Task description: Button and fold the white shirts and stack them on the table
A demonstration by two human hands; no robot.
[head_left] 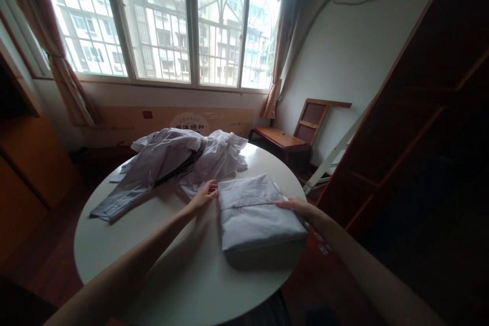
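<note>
Folded garment: a pale grey-lilac cotton shirt folded into a flat rectangle (255, 216) lies on the right part of the round white table (153, 249), its right side close to the rim.
Left hand: the left hand (204, 194) is spread open, fingers straight, touching the packet's far-left corner. It grips nothing.
Right hand: the right hand (296, 206) lies open and flat along the right edge, fingertips on the cloth, nothing clasped.
Doing it well: as I judge it, the 2 palms should stay flat and press evenly from both sides, squaring the edges without dragging the top layer.
Long axis: near table edge to far side, toward the window, leaning slightly left.
Pointing: a folded band crosses the far end. Where the collar lies I cannot tell.
Beyond: 2 loose, crumpled pale shirts (171, 158) in a heap, just past the left hand.
</note>
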